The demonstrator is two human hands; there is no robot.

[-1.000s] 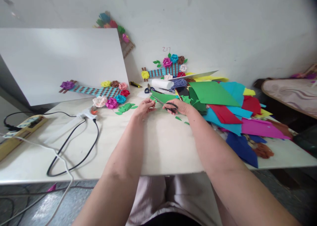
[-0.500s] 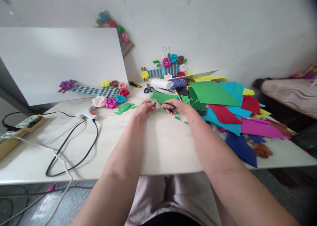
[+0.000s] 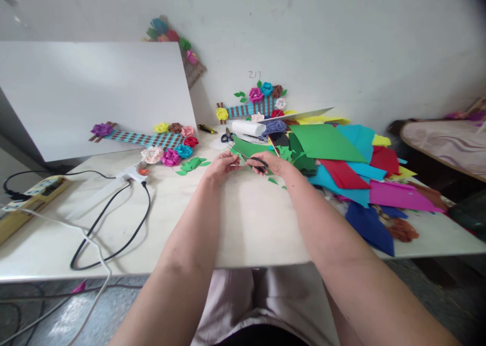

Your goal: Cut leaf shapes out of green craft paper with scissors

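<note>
My right hand (image 3: 268, 163) grips a pair of black-handled scissors (image 3: 258, 163), whose blades point left toward my other hand. Pinched in the fingertips of my left hand (image 3: 225, 165) is a small piece of green paper (image 3: 236, 154), mostly covered by the fingers. The blades lie at this piece; whether they touch it I cannot tell. A larger green sheet (image 3: 248, 146) lies just behind both hands. Cut green leaf shapes (image 3: 193, 164) are heaped left of my left hand, and a few loose green bits (image 3: 272, 180) lie below my right hand.
Coloured paper sheets (image 3: 330, 143) pile up on the right. A flower-trimmed woven strip (image 3: 148, 139) leans against a white board (image 3: 94, 98). A glue gun (image 3: 132, 174) with its black cord and a power strip (image 3: 34, 199) are at left. A utility knife (image 3: 207, 129) lies behind.
My right hand and the scissors have shifted slightly left, toward my left hand. My left hand keeps its pinch in nearly the same place.
</note>
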